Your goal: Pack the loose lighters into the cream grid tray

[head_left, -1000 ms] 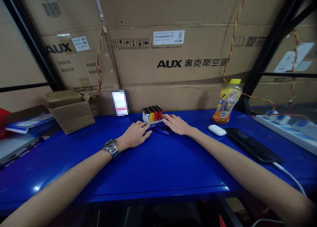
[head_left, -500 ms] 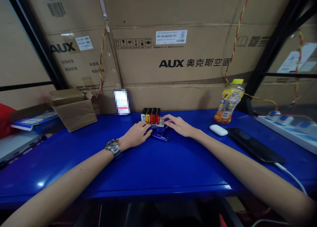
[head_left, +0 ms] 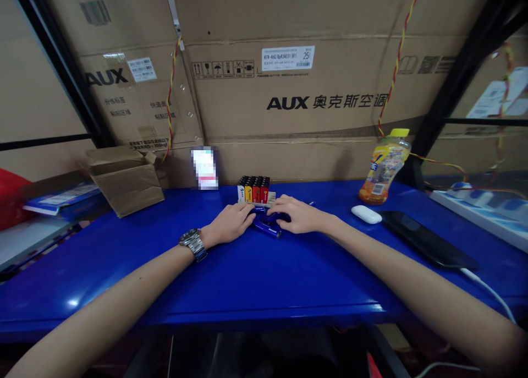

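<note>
The block of small upright cylinders (head_left: 253, 190), white, yellow and red with dark tops, stands on the blue tabletop (head_left: 247, 279), a pale strip (head_left: 271, 197) showing at its right end. Both forearms reach toward it from the near side, spread wide at the bottom and converging. The left hand (head_left: 231, 223), with a watch (head_left: 193, 243) at its wrist, lies palm down, nearer than the block and to its left. The right hand (head_left: 299, 215) arches knuckles up, nearer than the block and to its right.

Both elbow ends run out of view. The right hand partly covers the blue pieces behind its fingers, and the left fingertips are hard to make out.

The left fingers are loosely bent, thumb apart, by a blue cylinder (head_left: 259, 209) just before the block; I cannot tell whether they grip it. The right fingers curl, thumb spread from them, near another blue cylinder (head_left: 267, 229) lying nearer than the block; any hold is unclear.
</note>
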### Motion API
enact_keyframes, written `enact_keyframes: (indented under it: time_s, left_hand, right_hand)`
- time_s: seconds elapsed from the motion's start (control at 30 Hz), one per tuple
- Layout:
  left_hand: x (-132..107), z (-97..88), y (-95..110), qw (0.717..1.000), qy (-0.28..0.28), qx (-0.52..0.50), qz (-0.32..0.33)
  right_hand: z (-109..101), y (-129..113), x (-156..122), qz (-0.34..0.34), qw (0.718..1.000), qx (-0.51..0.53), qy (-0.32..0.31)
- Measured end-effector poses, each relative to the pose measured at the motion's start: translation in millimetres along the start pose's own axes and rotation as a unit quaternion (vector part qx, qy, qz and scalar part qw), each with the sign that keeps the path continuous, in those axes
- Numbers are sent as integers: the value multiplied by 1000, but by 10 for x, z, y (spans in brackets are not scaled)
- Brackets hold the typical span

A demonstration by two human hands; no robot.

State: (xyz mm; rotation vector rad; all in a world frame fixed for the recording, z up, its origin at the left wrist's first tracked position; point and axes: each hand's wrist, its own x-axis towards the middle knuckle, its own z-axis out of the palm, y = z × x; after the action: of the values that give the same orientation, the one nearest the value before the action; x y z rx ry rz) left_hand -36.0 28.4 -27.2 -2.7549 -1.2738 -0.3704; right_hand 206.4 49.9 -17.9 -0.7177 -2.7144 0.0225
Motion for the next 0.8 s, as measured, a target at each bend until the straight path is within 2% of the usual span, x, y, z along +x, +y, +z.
enact_keyframes:
  time_s: [0.23,0.4,0.6,0.8]
  left_hand:
    - [0,19,-16,1000,-1,5,-8]
    - [0,7,2,1000,-7,9,-14]
    - [-3,5,11,1000,-2,15,-15]
    - [-4,18,-2,1000,4,13,-10]
  right_hand:
    - [47,93,-12,53,998,-27,-11]
    - [54,80,-18,67,996,-50,-21]
    - [51,63,-23,81,996,-34,30]
    - [23,46,-10,117,985,46,120]
